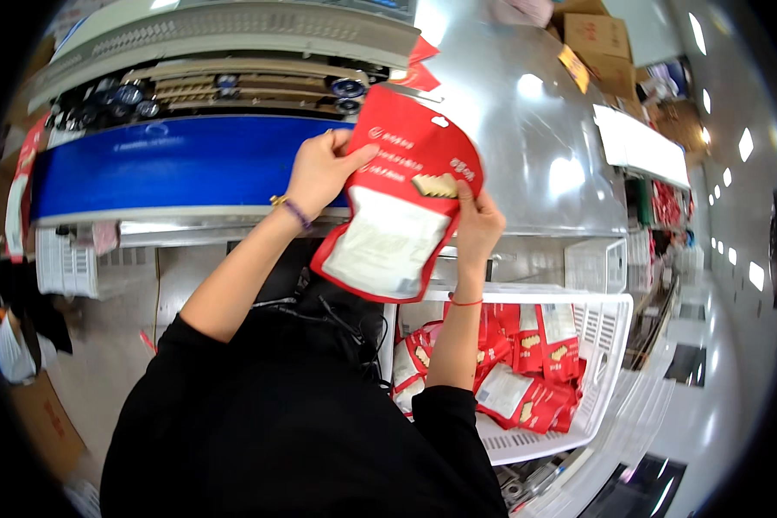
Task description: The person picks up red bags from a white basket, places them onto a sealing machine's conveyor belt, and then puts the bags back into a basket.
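Inspector A: State the location of the item.

Inspector B: One red pouch (401, 186) is held up in front of the person, at the right end of the blue-fronted machine (155, 168) and by the near edge of the steel desk (561, 129). Whether it touches either cannot be told from this view.

Inspector A: Condition of each hand?

Inspector B: The left hand (319, 168) pinches the pouch's left edge, thumb laid on the printed face. The right hand (481, 224) pinches the opposite edge, somewhat lower, thumb likewise on the face. Fingers behind the pouch are hidden.

Inspector A: Orientation?

Inspector B: Printed face toward the wearer's head. The long axis runs away from the body, leaning right at the far end. The end with the hanging slot points away; the pale panel lies at the near end.

Inspector A: Step in hand, and the requirement from here?

Inspector B: In my judgement, two-handed holding of a single pouch. Any move calls for both pinches kept even, so the soft sheet does not fold. Similar pouches (540, 401) lie in the white basket (603, 341), beneath the right forearm.
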`<act>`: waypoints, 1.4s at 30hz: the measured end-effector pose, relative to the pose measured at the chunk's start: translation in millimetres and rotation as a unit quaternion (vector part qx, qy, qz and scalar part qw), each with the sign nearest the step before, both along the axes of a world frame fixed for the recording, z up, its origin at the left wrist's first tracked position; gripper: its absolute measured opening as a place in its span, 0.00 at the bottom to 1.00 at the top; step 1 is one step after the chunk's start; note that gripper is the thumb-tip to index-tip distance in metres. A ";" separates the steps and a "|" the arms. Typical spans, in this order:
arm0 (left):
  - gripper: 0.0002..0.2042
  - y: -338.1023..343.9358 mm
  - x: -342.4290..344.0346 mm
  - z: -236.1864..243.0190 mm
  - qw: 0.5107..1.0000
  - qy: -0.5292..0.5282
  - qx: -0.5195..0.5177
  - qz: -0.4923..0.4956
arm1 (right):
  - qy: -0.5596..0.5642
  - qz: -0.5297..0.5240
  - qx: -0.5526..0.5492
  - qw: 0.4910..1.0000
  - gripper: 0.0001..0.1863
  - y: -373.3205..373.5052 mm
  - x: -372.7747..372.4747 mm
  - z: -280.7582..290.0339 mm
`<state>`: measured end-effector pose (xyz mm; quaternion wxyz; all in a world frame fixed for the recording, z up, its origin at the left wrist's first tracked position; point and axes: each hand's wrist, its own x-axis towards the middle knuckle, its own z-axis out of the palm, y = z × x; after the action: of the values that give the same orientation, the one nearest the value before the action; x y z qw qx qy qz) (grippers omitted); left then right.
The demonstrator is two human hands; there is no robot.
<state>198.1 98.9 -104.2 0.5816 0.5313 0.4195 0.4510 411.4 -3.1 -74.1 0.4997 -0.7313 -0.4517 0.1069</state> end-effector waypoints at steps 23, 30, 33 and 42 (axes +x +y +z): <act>0.14 43.9 -68.9 -0.4 0.983 -0.019 -0.182 0.013 | 0.228 0.093 0.010 0.969 0.17 91.6 -21.0 -17.2; 0.15 -4.9 -172.5 29.9 0.962 0.176 0.085 0.188 | 0.193 0.115 -0.062 0.972 0.20 111.3 -82.5 -16.8; 0.12 -32.7 -142.6 55.7 0.974 0.085 0.125 0.171 | 0.226 0.117 -0.056 0.965 0.18 109.6 -78.7 -37.4; 0.11 -89.8 -75.9 79.7 0.975 0.073 0.174 -0.120 | -0.068 -0.147 0.001 0.987 0.12 -85.3 24.6 -29.6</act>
<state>122.2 9.1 -24.5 0.4982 0.7024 0.3086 0.4039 436.0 -88.4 -103.8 0.4785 -0.7951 -0.3721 -0.0180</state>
